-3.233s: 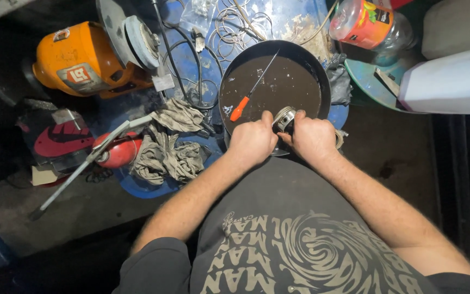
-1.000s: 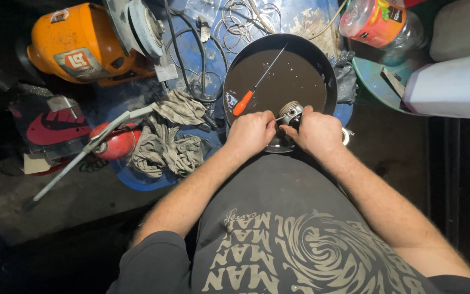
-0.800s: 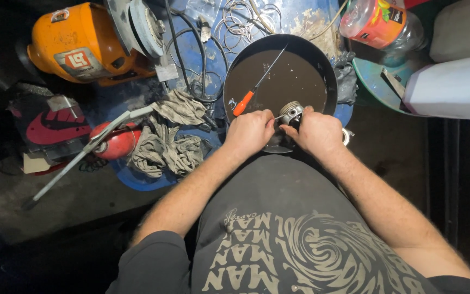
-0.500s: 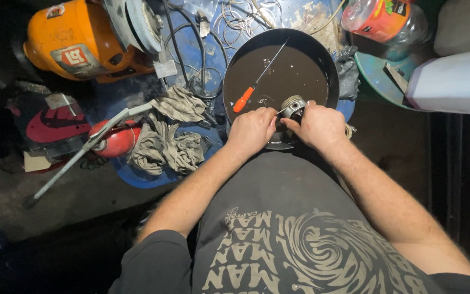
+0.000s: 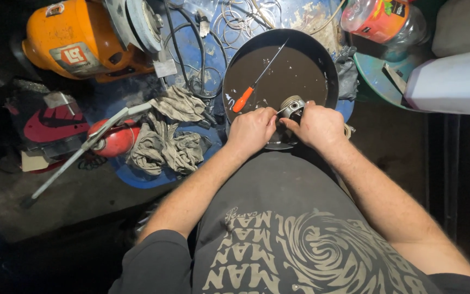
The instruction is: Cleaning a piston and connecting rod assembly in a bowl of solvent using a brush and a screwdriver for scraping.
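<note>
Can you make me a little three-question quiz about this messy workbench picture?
1. True or false: both hands are at the small metal part over the black pan.
2. What colour is the handle of the screwdriver lying in the pan? A red-orange, B green, C white.
3. What lies left of the pan, between it and the red canister?

Key:
1. True.
2. A.
3. Grey rags.
</note>
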